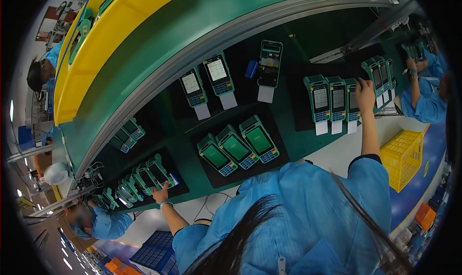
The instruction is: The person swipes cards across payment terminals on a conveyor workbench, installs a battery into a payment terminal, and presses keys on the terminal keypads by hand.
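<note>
My right hand (pixel 365 96) is at the upper right edge of a card payment terminal (pixel 352 101), its fingers bent against the terminal's side. Two more lit terminals stand close beside it, a payment terminal (pixel 320 98) and a middle payment terminal (pixel 338 99), with white cards sticking out of their lower ends. Far to the left, my left hand (pixel 161 194) has its fingers around the lower end of a dark-screened payment terminal (pixel 157 171), at the end of a row of several. Its fingertips are small and partly hidden.
Three green-screened terminals (pixel 234 149) lie on a black mat in front of me. Behind them are two lit terminals (pixel 206 82), a blue block (pixel 251 69) and an opened terminal (pixel 269 63). A metal rail (pixel 159 65) crosses the bench. Co-workers (pixel 426 92) sit at both sides. A yellow crate (pixel 402 157) stands right.
</note>
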Motion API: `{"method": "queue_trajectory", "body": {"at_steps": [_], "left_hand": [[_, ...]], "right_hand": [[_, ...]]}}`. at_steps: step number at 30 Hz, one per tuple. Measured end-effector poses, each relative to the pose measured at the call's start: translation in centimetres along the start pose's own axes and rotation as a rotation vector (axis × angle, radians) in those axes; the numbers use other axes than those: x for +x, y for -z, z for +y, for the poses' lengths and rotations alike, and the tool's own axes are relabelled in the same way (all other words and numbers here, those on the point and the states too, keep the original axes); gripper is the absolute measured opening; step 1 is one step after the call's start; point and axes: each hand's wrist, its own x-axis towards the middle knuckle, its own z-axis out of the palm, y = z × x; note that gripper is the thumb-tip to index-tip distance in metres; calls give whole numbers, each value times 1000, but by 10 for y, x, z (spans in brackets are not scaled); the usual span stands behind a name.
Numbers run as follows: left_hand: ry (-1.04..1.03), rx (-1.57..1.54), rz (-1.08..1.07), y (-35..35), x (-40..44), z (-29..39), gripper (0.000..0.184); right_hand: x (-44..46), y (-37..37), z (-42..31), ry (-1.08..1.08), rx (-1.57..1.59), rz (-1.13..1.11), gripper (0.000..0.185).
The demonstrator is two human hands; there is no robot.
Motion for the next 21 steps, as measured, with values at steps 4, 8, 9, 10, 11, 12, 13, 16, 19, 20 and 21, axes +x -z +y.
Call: {"method": "queue_trajectory", "body": {"at_steps": [4,8,9,10,11,12,13,16,19,20,21], "left_hand": [[-14,17,8,1,4,0,99],[-41,-20,15,-5,9,-9,102],[-30,-19,5,-3,9,-7,103],[-40,-14,22,-11,17,-16,104],[-46,-6,40,-18,26,-21,104],[-36,-48,10,-9,16,-13,105],[-48,-43,7,-14,12,-11,105],[-26,-68,-10,-8,17,-12,105],[-330,-540,-323,8,27,-32,104],[-428,-1080,-830,22,37,-50,104],[-261,-598,-402,0,31,-37,103]], "right_hand": [[-43,-7,-144,346,164,-506,37],[-90,-89,-186,272,-86,-608,64],[-94,-103,-182,228,-76,-564,68],[-100,-100,-183,207,-72,-526,67],[-103,-103,-177,191,-79,-519,67],[-110,-109,-169,226,-94,-480,66],[-115,-112,-164,265,-109,-443,65],[-129,-119,-151,277,-100,-381,56],[-159,-92,-129,345,7,-420,58],[-171,-82,-124,403,51,-449,60],[-181,-73,-123,426,42,-489,62]]}}
